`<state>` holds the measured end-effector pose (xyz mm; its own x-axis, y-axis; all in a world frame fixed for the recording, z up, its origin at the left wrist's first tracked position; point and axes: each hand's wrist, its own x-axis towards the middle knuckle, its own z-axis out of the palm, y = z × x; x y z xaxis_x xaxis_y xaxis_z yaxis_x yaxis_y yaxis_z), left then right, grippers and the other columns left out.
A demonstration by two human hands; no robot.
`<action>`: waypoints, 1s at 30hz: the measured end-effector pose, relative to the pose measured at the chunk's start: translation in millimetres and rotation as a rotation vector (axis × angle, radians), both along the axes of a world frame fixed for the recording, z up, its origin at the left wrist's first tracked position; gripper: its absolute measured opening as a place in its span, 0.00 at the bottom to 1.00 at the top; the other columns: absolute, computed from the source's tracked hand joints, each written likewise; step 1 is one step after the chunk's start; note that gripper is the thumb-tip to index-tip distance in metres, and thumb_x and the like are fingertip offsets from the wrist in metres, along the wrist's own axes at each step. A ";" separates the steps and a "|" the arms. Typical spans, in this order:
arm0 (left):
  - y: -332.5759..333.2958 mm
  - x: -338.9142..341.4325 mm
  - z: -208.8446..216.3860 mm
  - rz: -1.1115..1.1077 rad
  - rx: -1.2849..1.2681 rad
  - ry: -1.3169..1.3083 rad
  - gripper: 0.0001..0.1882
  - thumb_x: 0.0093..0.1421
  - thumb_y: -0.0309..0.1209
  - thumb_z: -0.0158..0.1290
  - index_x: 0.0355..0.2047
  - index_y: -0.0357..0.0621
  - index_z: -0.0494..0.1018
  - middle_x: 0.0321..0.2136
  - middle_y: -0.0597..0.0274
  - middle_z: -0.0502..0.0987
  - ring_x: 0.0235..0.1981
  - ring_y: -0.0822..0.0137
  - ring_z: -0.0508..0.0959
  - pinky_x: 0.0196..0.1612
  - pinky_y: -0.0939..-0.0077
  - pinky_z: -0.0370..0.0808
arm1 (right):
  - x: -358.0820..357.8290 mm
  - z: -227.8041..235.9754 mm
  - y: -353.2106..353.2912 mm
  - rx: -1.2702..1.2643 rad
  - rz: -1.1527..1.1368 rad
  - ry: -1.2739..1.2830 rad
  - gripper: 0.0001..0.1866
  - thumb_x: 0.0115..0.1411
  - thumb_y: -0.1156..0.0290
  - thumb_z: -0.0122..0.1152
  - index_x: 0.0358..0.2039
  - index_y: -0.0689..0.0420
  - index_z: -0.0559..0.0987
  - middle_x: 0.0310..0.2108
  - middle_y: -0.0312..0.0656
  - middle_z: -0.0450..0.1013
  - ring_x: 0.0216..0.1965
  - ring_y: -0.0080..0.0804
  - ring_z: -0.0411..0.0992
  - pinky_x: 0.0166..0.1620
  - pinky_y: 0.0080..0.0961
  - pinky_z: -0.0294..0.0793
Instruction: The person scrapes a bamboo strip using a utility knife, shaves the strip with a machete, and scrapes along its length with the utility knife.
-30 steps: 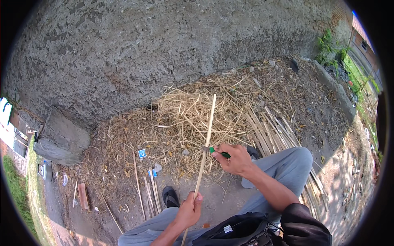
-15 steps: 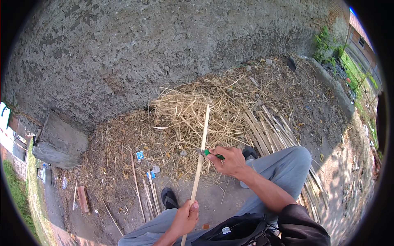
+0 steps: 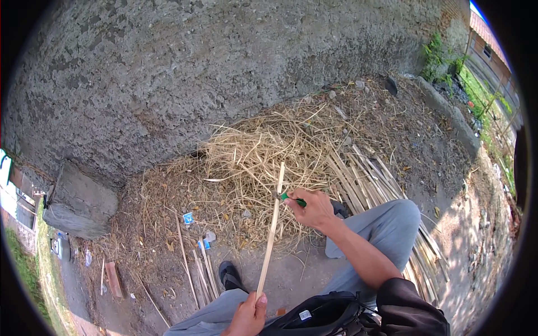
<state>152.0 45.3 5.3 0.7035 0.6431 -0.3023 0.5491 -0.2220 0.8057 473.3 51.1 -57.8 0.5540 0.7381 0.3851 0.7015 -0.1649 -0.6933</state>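
Observation:
A pale bamboo strip (image 3: 270, 241) slants up and away from me, its far tip over a heap of shavings (image 3: 252, 154). My left hand (image 3: 248, 316) is closed around its lower part, thumb on top. In my closed right hand (image 3: 315, 211) is a green-handled tool (image 3: 301, 201); its small dark metal head rests against the strip near the far end. The head is too small to tell its exact kind. Finished-looking flat bamboo strips (image 3: 364, 179) lie in a bundle beside and beneath my right leg.
A rough grey wall (image 3: 185, 73) rises behind the heap, with a concrete block (image 3: 84, 201) at its left. Several thin sticks (image 3: 204, 271) and blue wrappers (image 3: 188, 218) lie left of my sandalled foot (image 3: 230, 275). A dark bag (image 3: 319, 313) sits at my lap.
My left hand and the bamboo strip have moved down toward me. The tool in my right hand has shifted slightly up and away, and now sits closer to the strip's far tip.

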 end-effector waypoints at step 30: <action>41.4 9.9 -3.9 0.303 -0.633 -0.143 0.16 0.72 0.38 0.38 0.39 0.38 0.69 0.19 0.70 0.63 0.12 0.82 0.56 0.14 0.85 0.55 | -53.6 26.3 -10.8 0.011 0.301 0.282 0.13 0.60 0.60 0.62 0.32 0.57 0.74 0.26 0.43 0.78 0.17 0.41 0.74 0.22 0.35 0.71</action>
